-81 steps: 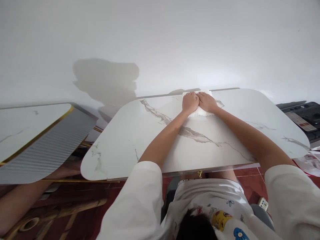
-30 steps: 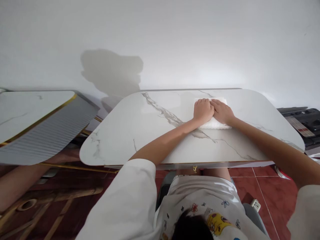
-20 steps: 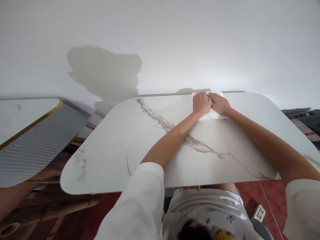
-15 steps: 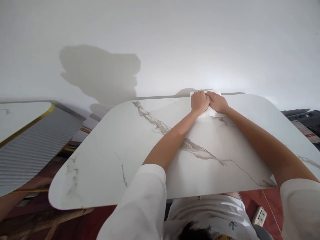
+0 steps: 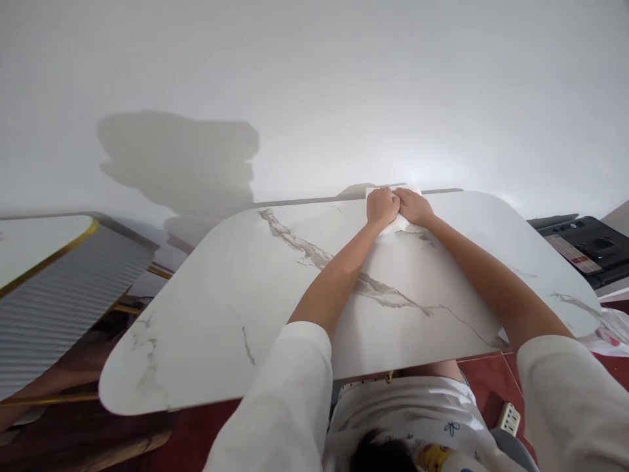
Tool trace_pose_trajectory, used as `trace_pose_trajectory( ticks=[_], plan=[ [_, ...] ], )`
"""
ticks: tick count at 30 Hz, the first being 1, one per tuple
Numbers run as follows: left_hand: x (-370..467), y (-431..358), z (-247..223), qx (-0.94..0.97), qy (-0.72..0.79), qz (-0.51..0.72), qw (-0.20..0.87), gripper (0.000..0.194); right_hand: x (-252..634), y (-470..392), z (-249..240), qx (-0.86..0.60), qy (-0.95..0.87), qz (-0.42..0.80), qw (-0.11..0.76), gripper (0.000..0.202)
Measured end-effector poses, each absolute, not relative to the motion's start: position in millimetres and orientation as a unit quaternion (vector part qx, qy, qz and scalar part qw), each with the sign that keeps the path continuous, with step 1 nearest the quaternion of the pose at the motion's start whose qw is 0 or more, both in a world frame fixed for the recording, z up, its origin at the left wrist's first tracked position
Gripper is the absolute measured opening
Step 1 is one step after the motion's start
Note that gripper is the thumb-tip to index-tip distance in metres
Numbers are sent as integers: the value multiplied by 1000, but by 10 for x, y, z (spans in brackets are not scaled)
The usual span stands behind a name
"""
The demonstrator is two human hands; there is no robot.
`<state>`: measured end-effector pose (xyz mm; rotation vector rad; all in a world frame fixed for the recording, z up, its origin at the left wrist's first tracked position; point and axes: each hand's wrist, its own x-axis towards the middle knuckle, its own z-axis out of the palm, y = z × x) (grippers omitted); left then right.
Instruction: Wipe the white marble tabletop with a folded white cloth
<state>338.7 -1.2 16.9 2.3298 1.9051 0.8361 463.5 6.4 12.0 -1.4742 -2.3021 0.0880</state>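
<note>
My left hand and my right hand lie side by side, touching, near the far edge of the marble-patterned tabletop. Beneath them is a thin white cloth, its edges showing around the fingers. Both hands are closed over it and press it to the surface. What the fingertips do under the palms is hidden. My forearms stretch across the grey-brown veining of the top.
A pale wall stands right behind the table. At left is another table with gold trim and a ribbed grey side. A black appliance sits at right, and a power strip lies on the red floor.
The view has shifted a little to the right, showing more of the black appliance. My hands stay together on the cloth in nearly the same spot at the table's far edge.
</note>
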Motion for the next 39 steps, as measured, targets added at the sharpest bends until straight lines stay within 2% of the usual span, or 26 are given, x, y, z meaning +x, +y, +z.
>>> trace_pose_trajectory(
  ticks=[29,39],
  plan=[
    [3296,-2072,190,777,590,218,-5,24,4587,-1955,62,-499,-852,-18,156,53],
    [3433,-2301,159,778,590,217,-13,24,4737,-2231,48,-503,-849,-10,162,55]
  ],
)
